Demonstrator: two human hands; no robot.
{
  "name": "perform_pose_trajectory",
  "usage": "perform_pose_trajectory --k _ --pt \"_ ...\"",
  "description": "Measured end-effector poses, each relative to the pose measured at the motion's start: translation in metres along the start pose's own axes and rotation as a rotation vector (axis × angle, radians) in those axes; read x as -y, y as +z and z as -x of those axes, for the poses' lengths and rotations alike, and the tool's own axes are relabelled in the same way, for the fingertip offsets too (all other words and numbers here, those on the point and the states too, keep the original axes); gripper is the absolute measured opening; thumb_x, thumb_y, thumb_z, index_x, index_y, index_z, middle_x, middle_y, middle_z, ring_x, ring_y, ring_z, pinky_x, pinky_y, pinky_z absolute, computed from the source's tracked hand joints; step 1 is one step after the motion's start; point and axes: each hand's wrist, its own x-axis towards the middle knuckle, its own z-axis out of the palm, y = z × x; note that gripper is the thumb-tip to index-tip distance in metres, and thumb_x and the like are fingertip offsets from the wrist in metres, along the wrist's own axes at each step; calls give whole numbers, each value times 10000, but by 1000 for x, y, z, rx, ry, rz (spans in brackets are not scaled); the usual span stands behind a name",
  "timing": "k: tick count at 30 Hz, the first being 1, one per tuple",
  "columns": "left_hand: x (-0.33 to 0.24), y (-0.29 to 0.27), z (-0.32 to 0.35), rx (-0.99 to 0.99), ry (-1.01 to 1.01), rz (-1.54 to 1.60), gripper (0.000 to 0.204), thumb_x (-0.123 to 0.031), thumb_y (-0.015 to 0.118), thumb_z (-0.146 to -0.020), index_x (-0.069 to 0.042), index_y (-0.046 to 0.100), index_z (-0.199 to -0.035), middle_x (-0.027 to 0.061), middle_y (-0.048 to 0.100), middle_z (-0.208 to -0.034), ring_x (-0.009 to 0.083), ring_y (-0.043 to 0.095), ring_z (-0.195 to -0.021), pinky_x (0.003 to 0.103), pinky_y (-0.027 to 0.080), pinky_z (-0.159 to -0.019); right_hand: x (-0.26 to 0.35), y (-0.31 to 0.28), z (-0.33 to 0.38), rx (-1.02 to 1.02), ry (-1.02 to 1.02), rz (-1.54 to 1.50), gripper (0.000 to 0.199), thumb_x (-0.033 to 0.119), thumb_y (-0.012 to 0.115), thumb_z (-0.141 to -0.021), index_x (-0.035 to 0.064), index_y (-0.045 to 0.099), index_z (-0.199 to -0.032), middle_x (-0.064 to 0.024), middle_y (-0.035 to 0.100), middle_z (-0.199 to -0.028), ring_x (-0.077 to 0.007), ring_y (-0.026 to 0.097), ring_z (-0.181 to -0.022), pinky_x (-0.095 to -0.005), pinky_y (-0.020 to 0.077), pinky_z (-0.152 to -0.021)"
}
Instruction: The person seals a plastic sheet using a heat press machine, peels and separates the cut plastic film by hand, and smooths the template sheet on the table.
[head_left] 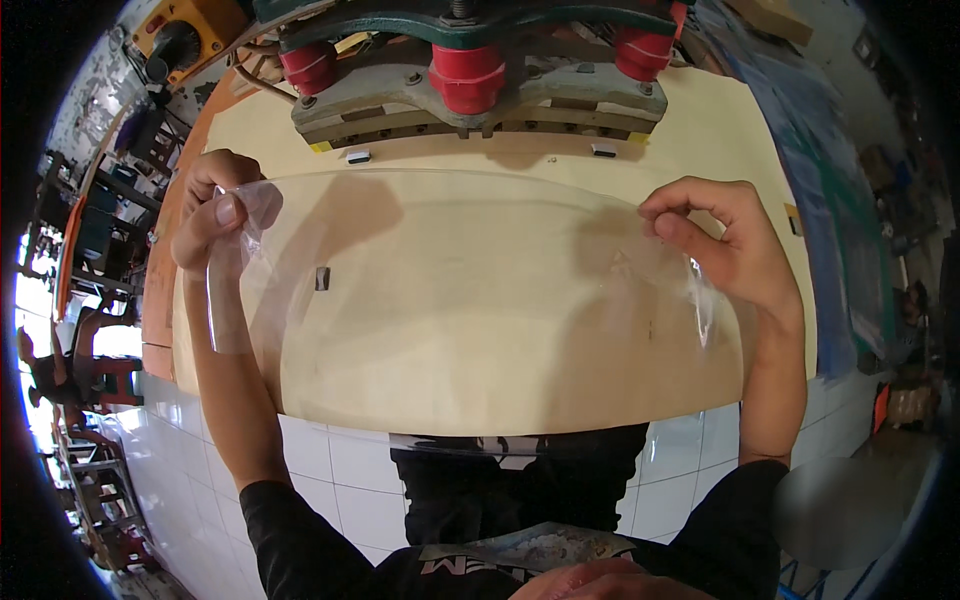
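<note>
A wide, clear plastic sheet [450, 300] stretches between my two hands above the cream-coloured table top [720, 130]. My left hand [215, 205] pinches its far left corner between thumb and fingers, and the film creases there. At the far right, my right hand [715, 235] grips the sheet's edge with thumb and fingertips. The sheet's near edge reaches toward my body, past the table's front. Beyond the sheet stands a press head [480, 110], a grey metal plate with red cylindrical insulators [467, 78] on top.
Small dark-and-white blocks [358, 157] lie before the press plate. A small dark piece [322, 278] shows at the left of the table. A yellow box with a black knob [185, 40] is at the back left. Blue plastic sheeting [800, 180] hangs along the right side.
</note>
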Motion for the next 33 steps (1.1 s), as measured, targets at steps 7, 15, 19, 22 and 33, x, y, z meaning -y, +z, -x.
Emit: perform_pose_trajectory --k 7,15,19,22,33 --pt "1 2 1 71 31 85 176 -182 677 -718 -51 558 -715 57 511 -615 132 447 -519 272 328 -470 12 7 1 -9 -48 92 163 -28 674 -818 -27 691 -981 -118 716 -874 -180 687 -806 -283 525 -764" --pt "2 16 -2 104 6 70 183 -184 682 -705 -51 557 -715 50 492 -606 131 430 -511 282 310 -461 11 15 2 -115 -170 277 237 -81 682 -746 7 688 -967 -112 688 -896 -252 647 -832 -332 500 -773" --pt "5 12 -2 116 8 82 182 -178 683 -705 -44 561 -719 51 490 -605 132 420 -505 283 303 -460 20 22 4 -97 -305 579 252 89 724 -768 63 672 -1013 -89 671 -874 -289 626 -798 -392 456 -806" --pt "5 14 0 109 30 99 181 -171 689 -702 -36 570 -717 53 494 -602 130 407 -485 283 294 -451 26 28 4 -87 -292 476 234 149 747 -761 62 669 -964 -61 664 -847 -262 630 -784 -375 449 -798" --pt "6 19 -2 99 11 68 193 -182 693 -697 -29 575 -705 55 485 -586 128 399 -475 284 293 -449 22 35 2 54 -117 187 86 117 724 -795 53 683 -834 -86 655 -779 -269 628 -698 -347 492 -648"
